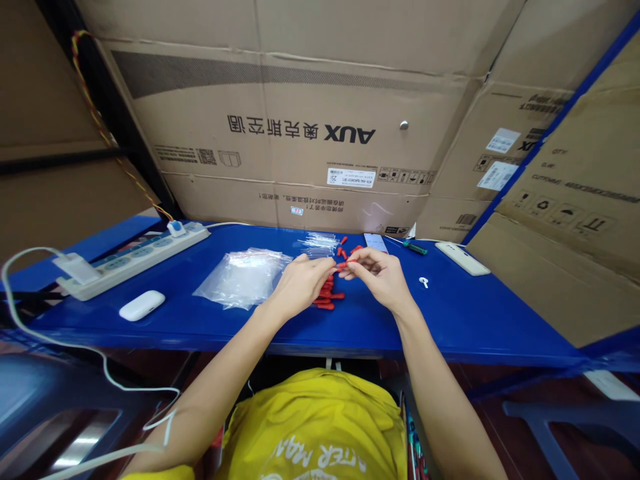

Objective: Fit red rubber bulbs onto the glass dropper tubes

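My left hand (303, 283) and my right hand (379, 275) meet over the blue table (200, 320), fingertips pinched together. Between them sits a small red piece (343, 265), gripped from both sides. Under my left hand lies a heap of red pieces (327, 298). More red pieces (346, 251) are scattered just behind, next to a bundle of thin clear parts (317, 243). Clear plastic bags (245, 275) lie left of my left hand.
A white power strip (135, 257) with a charger plugged in and a white earbud case (142, 305) sit on the left. A green screwdriver (415, 247), a white phone (462, 258) and a small white bit (424, 281) lie on the right. Cardboard boxes (300, 120) wall the back and right.
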### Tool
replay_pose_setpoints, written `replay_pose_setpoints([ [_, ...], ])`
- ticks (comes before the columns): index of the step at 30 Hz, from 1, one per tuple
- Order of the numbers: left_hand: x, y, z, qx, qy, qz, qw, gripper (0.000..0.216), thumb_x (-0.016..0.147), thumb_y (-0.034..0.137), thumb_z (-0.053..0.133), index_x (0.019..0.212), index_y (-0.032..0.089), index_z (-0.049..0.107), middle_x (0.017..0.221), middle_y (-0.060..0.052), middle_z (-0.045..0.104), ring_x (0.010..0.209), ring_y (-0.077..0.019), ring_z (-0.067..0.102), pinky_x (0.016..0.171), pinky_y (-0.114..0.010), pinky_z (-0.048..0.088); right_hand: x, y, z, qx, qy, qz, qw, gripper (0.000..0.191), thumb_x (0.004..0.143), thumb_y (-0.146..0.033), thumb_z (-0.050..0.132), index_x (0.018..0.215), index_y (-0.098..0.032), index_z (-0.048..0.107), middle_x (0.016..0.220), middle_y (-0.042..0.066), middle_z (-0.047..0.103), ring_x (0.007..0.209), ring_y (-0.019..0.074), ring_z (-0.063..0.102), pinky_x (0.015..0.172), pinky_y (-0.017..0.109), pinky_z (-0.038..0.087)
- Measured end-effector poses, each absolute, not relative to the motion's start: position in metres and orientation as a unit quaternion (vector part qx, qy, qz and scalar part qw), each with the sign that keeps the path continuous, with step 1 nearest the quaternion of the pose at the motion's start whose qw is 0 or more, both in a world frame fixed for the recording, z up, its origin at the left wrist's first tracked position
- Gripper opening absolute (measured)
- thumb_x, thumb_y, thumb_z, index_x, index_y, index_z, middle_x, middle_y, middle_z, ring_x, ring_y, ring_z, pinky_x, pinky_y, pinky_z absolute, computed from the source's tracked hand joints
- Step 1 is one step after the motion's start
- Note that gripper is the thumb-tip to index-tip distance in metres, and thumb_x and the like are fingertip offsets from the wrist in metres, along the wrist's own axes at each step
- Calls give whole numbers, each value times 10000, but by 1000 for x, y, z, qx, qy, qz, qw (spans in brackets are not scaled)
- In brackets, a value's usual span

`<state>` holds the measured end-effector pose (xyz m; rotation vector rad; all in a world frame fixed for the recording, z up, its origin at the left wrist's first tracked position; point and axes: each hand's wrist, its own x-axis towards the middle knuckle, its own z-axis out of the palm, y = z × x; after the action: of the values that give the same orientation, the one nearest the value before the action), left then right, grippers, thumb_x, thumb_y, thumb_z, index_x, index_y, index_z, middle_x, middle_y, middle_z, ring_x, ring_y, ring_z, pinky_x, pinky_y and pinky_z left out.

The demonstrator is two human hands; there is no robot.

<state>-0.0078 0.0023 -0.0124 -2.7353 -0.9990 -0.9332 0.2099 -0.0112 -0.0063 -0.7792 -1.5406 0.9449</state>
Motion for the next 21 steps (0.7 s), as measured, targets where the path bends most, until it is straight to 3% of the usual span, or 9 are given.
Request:
replay_pose_setpoints([
  [21,-8,4,-14,-891,-328,-311,32,351,1166,294,300,887,220,499,820,-23,725,685,-171,610,745,-328,353,205,-14,-9,-347,-661,378,548,380,865,-584,845,918,-226,730,828,45,807,761,248,824,802,413,712],
])
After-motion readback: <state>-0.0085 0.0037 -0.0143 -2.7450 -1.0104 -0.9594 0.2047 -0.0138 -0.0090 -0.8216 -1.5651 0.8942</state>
